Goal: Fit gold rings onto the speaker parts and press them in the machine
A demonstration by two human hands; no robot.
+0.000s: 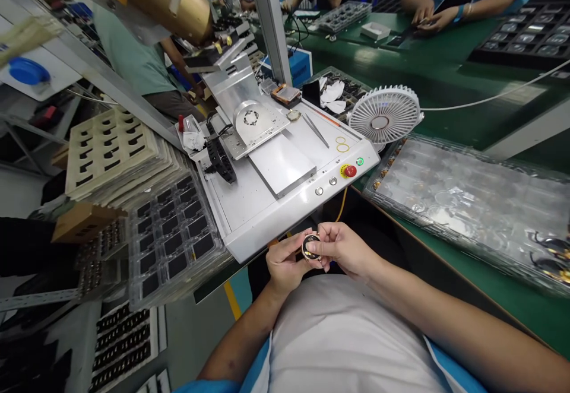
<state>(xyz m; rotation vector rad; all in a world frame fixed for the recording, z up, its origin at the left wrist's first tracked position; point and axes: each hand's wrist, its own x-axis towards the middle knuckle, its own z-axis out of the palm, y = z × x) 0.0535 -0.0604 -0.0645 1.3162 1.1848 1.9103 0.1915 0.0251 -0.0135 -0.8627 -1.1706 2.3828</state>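
Close to my body, just in front of the machine, both hands are closed round a small round watch case [310,254] with a gold-coloured rim and a dark inside. My left hand [285,264] grips its left edge and underside. On the other side, my right hand [341,247] pinches the case, with the thumb lying over its face. Part of the case is covered by my fingers. Beyond my hands is the white machine base [249,227], which bears a metal fixture [252,123], tweezers [317,130] and yellow rings [342,143].
A red stop button [350,171] sits on the machine's front panel. Right of it stands a white fan [385,117], beside a plastic-covered tray [467,197]. Stacked trays [173,233] are at the left. A gold cylinder [162,1] hangs overhead. Co-workers sit across the green table [427,72].
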